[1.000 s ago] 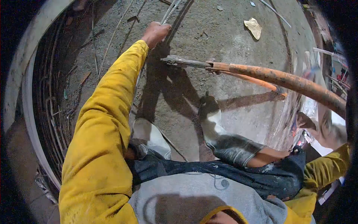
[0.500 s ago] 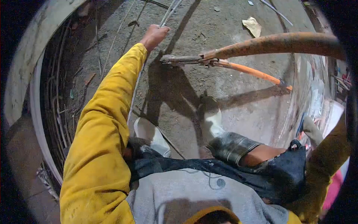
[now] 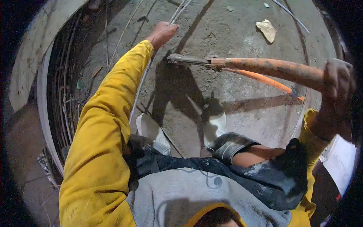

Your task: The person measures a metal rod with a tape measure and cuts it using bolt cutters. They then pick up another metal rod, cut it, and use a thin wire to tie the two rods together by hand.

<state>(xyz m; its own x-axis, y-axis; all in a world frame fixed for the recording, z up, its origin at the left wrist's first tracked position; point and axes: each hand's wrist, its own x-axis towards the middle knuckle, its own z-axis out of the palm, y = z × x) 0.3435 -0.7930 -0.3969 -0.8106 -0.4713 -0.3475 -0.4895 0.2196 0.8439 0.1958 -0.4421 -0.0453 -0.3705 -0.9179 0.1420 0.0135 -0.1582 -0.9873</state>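
— What have you got hold of up there?

— My left hand (image 3: 162,32) is out at twelve o'clock, fingers wrapped tight round a steel rod (image 3: 140,85) that runs back toward my feet. I'm pinning it so it can't whip or roll under the blades.

— And the cutter?

— Bolt cutter (image 3: 211,62), orange handles, head pointing at nine o'clock, its nose right beside the rod just under my left fist. My right hand (image 3: 336,81) at three o'clock is clenched full round the upper handle (image 3: 280,69); the lower handle (image 3: 264,80) hangs free below it, angled apart, so the blades look parted.

— Footing?

— White shoes (image 3: 215,123) planted on the concrete floor (image 3: 242,41), straddling the line for leverage.

— Anything around?

— Coiled rod stock (image 3: 62,98) stacked at nine o'clock, a scrap of paper (image 3: 267,29) at one.
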